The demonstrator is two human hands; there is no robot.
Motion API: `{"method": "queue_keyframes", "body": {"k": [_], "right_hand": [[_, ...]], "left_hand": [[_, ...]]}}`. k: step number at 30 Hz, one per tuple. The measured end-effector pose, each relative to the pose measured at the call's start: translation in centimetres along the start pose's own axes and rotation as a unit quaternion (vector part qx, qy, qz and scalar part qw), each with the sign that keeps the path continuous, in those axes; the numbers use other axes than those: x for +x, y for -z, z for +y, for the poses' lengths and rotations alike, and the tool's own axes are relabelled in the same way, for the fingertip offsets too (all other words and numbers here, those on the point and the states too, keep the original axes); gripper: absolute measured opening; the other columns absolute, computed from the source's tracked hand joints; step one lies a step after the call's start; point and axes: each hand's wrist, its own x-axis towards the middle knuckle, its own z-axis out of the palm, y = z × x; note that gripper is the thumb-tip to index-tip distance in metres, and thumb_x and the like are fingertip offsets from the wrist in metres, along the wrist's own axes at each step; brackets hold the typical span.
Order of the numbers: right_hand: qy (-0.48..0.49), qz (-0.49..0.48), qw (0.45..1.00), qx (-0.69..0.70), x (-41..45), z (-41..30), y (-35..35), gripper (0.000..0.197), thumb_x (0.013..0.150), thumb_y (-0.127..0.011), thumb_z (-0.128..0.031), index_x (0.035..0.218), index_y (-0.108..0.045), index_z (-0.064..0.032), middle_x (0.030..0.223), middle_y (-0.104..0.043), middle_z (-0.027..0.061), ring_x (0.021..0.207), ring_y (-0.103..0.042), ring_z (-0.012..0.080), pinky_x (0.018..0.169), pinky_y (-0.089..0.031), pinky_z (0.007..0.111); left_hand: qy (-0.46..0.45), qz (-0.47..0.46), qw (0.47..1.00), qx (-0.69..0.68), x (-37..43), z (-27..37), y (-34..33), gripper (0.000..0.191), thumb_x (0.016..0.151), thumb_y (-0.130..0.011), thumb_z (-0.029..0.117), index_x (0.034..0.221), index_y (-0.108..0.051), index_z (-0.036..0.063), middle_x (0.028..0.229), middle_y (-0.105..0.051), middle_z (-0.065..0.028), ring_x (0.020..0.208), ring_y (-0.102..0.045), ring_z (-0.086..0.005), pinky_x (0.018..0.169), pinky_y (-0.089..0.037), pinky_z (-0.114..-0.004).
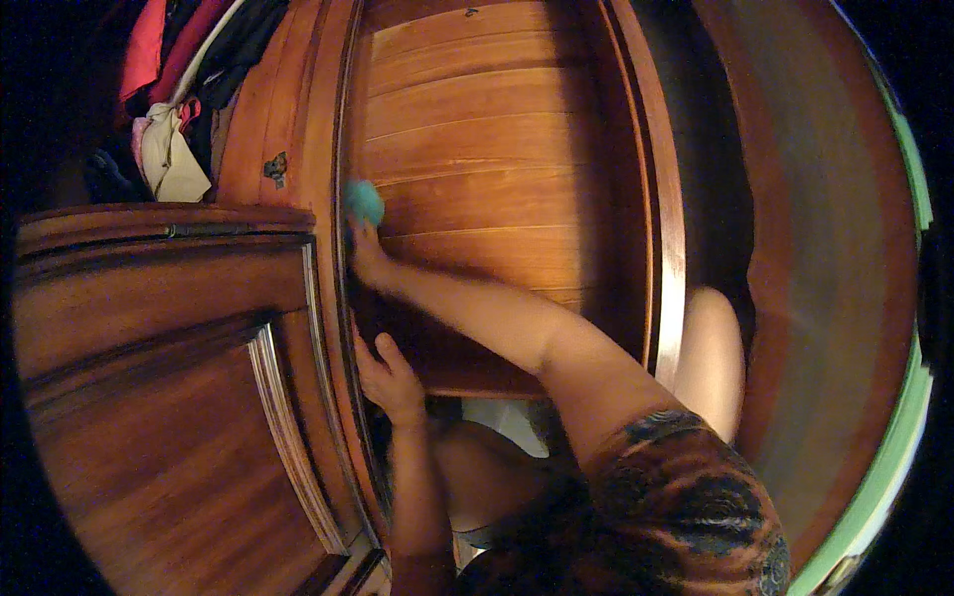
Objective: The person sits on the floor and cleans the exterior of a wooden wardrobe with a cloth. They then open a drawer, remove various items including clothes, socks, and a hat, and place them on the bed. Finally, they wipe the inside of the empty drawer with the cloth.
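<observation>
A pulled-out wooden drawer [477, 179] with a slatted plank bottom lies before me. My right hand [370, 257] reaches across it to the left side, holding a blurred teal wad [366, 203], perhaps a cloth or sponge, against or close to the inner left wall. Nearer to me, my left hand [391, 380] lies flat along that same left side, thumb raised apart, with nothing seen in it. Its fingertips are partly hidden at the wall.
A panelled wooden door [164, 357] stands on the left. Behind it hang or lie several garments [175, 160] beside a wooden board with a metal latch [276, 170]. My bare knee [712, 350] is beyond the drawer's right rim [671, 246]. Striped fabric [820, 261] spreads along the right.
</observation>
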Motion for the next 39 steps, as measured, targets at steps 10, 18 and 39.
{"method": "queue_keyframes", "body": {"k": [10,18,39], "right_hand": [[-0.167,-0.116,0.979,-0.019,-6.1,-5.5,6.5,0.028,0.090,-0.053,-0.023,0.105,-0.069,-0.0044,0.107,-0.068,0.0178,0.099,-0.064,0.0344,0.080,-0.051,0.047],[0.099,0.146,0.875,-0.450,7.5,-3.0,9.0,0.033,0.087,-0.058,-0.033,0.112,-0.067,-0.0143,0.139,-0.052,0.0113,0.134,-0.041,0.0338,0.102,-0.037,0.058],[0.173,-0.380,0.775,-0.474,-11.6,-3.2,5.2,0.044,0.085,-0.057,-0.031,0.121,-0.061,-0.0058,0.125,-0.060,0.0162,0.114,-0.058,0.0316,0.096,-0.043,0.043]], "left_hand": [[0.056,-0.010,0.997,-0.051,0.0,-1.1,-0.1,0.050,0.103,-0.038,0.029,0.137,-0.045,-0.0072,0.140,-0.047,-0.0258,0.131,-0.045,-0.0375,0.109,-0.033,-0.039],[0.034,-0.031,0.997,-0.063,0.8,-0.1,0.5,0.054,0.100,-0.047,0.029,0.138,-0.042,-0.0091,0.142,-0.045,-0.0266,0.134,-0.042,-0.0367,0.111,-0.031,-0.040],[0.094,-0.063,0.993,-0.036,0.9,0.3,0.6,0.062,0.102,-0.040,0.041,0.139,-0.042,-0.0082,0.141,-0.044,-0.0287,0.131,-0.043,-0.0407,0.108,-0.035,-0.042]]}}
